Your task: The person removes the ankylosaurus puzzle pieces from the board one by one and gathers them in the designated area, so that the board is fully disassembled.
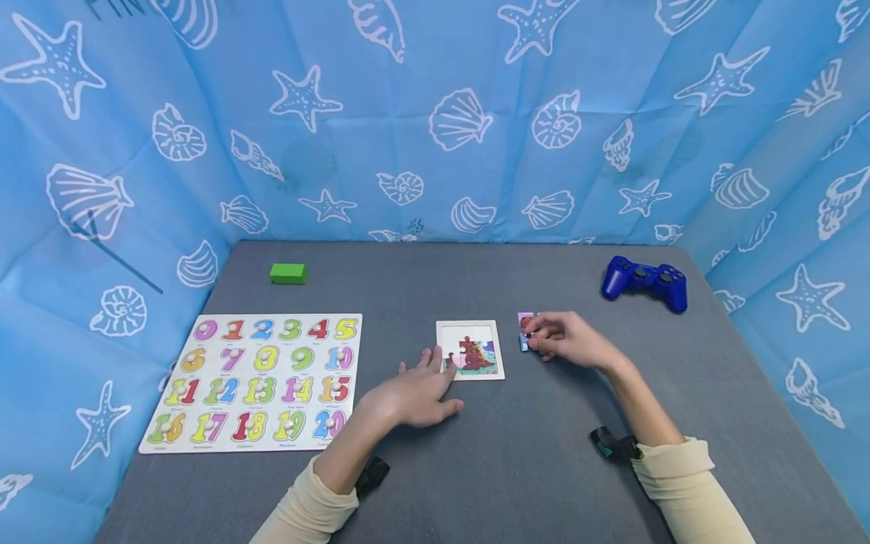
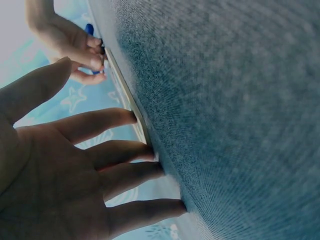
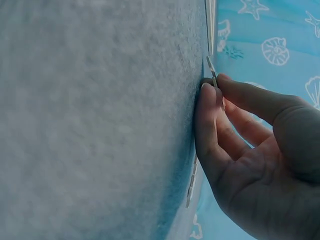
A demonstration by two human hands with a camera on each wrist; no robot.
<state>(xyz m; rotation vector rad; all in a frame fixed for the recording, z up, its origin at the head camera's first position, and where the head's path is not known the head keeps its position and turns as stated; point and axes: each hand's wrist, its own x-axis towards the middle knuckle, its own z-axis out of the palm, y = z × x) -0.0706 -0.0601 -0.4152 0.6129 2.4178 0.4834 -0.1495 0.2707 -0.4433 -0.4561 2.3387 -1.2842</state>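
Observation:
A small white puzzle tray [image 1: 501, 355] lies mid-table, its lower part filled with pieces that show a brown dinosaur [image 1: 476, 355]. My left hand [image 1: 420, 394] rests at the tray's left edge with spread fingers; in the left wrist view, fingertips [image 2: 129, 116] meet the thin tray edge [image 2: 142, 127]. To the right of the tray, my right hand [image 1: 571, 341] pinches a thin puzzle piece [image 3: 211, 66] between thumb and finger, close over the table. Pink and blue puzzle pieces [image 1: 524, 325] show beside those fingertips, partly hidden by the hand.
A number peg board [image 1: 356, 325] lies to the left, partly under the left forearm. Behind it stands a green block [image 1: 288, 273]. A blue game controller [image 1: 644, 281] sits at the back right. Patterned blue curtain [image 1: 421, 136] encloses the table's back and sides.

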